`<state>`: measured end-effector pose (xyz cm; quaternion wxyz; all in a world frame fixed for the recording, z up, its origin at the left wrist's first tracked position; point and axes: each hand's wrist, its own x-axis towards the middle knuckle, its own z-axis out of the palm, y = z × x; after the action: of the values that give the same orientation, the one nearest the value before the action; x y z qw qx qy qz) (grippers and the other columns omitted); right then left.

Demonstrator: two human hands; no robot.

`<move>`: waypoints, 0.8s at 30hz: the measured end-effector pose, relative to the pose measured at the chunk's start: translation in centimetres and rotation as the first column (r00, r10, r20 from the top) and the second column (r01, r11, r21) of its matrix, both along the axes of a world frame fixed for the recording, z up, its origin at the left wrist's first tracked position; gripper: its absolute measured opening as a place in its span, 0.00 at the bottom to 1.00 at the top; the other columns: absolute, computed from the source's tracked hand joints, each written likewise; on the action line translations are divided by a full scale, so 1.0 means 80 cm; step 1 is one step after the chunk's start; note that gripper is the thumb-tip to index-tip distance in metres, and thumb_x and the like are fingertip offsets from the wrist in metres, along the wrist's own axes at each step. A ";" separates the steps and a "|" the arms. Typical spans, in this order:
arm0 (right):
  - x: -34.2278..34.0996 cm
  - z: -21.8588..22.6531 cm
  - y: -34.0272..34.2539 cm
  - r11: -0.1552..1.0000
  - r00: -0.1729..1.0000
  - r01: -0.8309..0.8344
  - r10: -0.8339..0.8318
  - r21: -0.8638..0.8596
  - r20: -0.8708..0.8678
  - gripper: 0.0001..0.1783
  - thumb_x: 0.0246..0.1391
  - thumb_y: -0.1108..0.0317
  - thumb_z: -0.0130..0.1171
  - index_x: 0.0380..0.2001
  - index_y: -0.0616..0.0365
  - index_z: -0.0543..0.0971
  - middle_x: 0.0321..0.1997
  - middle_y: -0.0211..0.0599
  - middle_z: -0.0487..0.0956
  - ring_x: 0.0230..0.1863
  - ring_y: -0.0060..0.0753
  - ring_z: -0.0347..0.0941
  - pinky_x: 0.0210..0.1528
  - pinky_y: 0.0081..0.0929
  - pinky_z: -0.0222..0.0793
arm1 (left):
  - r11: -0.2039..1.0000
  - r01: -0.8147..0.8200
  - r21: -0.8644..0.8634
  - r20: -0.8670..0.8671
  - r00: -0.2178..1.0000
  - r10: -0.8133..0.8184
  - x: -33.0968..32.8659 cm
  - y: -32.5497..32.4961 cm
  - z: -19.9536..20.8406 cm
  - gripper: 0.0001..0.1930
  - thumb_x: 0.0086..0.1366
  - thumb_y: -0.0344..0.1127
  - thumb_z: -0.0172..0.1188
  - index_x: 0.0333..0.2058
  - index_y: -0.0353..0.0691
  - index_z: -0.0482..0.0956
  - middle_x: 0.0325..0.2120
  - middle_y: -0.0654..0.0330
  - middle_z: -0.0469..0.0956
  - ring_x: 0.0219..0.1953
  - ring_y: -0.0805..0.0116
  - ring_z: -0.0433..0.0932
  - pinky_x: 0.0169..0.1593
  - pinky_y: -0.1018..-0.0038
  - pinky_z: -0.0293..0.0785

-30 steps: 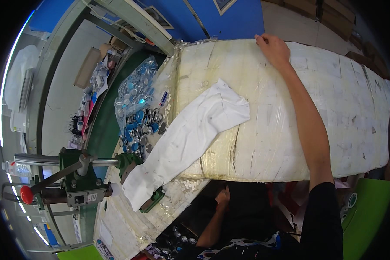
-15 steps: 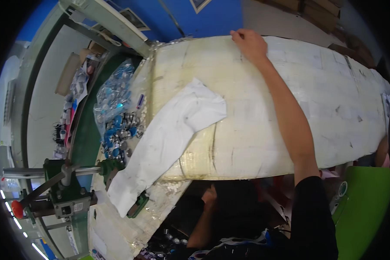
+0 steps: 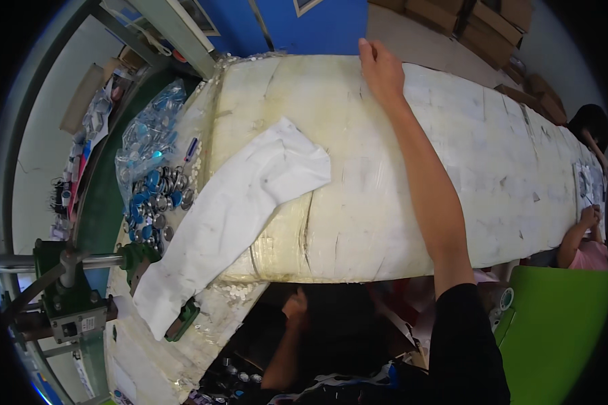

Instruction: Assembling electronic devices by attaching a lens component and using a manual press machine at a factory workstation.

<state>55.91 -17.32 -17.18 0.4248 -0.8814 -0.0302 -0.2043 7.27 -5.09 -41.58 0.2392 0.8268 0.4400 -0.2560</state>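
My right arm stretches across the taped, padded cream worktable, and my right hand point(image 3: 384, 71) is at its far edge. Its fingers are curled in, and whatever they may hold is hidden. Below the near edge, over the dark cloth, my left hand point(image 3: 295, 305) is closed with its thumb up; I cannot make out anything in it. A crumpled white cloth point(image 3: 240, 196) lies slantwise on the worktable point(image 3: 358, 236), its lower end draped over a green metal hand press point(image 3: 71, 297). Neither hand touches the cloth.
Loose round metal and blue button parts point(image 3: 152, 202) lie left of the cloth, beside a clear plastic bag point(image 3: 152, 128) of similar parts and a pen point(image 3: 191, 150). Another person's arm point(image 3: 574, 239) is at the far right. Cardboard boxes point(image 3: 486, 30) stand beyond the table.
The view has shifted to the right, so the table, cloth and press sit farther left. My right hand stays at the far edge; more of another person shows at the right.
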 end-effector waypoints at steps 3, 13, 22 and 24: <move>0.014 -0.003 -0.004 0.997 0.996 -0.057 0.053 0.056 0.065 0.20 0.55 0.48 0.44 0.31 0.50 0.77 0.25 0.36 0.78 0.30 0.45 0.73 0.36 0.38 0.66 | 0.999 -0.034 -0.004 -0.040 0.999 0.034 0.003 0.001 0.003 0.35 0.62 0.61 0.31 0.30 0.35 0.79 0.33 0.45 0.77 0.41 0.45 0.74 0.45 0.58 0.68; 0.031 0.000 -0.047 0.984 0.992 -0.118 0.123 0.130 -0.027 0.32 0.57 0.44 0.33 0.33 0.59 0.79 0.33 0.38 0.79 0.38 0.36 0.73 0.44 0.28 0.64 | 0.999 -0.039 0.009 -0.063 0.997 0.039 -0.001 0.008 -0.005 0.36 0.62 0.62 0.30 0.31 0.34 0.79 0.33 0.44 0.76 0.40 0.44 0.74 0.45 0.58 0.68; 0.022 0.008 -0.048 0.966 0.976 -0.204 0.212 0.161 -0.040 0.33 0.58 0.44 0.33 0.34 0.63 0.78 0.33 0.37 0.79 0.40 0.30 0.72 0.47 0.24 0.62 | 0.992 0.007 0.124 0.048 0.999 -0.013 -0.007 -0.001 -0.020 0.33 0.63 0.59 0.34 0.23 0.36 0.80 0.26 0.46 0.77 0.33 0.45 0.76 0.39 0.57 0.71; 0.019 0.008 -0.045 0.944 0.963 -0.259 0.270 0.203 -0.027 0.33 0.59 0.45 0.33 0.34 0.63 0.78 0.33 0.37 0.79 0.40 0.29 0.72 0.48 0.23 0.61 | 0.998 0.008 0.065 -0.023 1.000 -0.007 0.000 -0.001 -0.010 0.34 0.62 0.60 0.31 0.28 0.35 0.79 0.30 0.45 0.77 0.37 0.45 0.75 0.42 0.57 0.70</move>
<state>57.39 -20.94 -16.52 0.5343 -0.8282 -0.1161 -0.1233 7.28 -5.20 -42.39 0.2060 0.8328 0.4478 -0.2517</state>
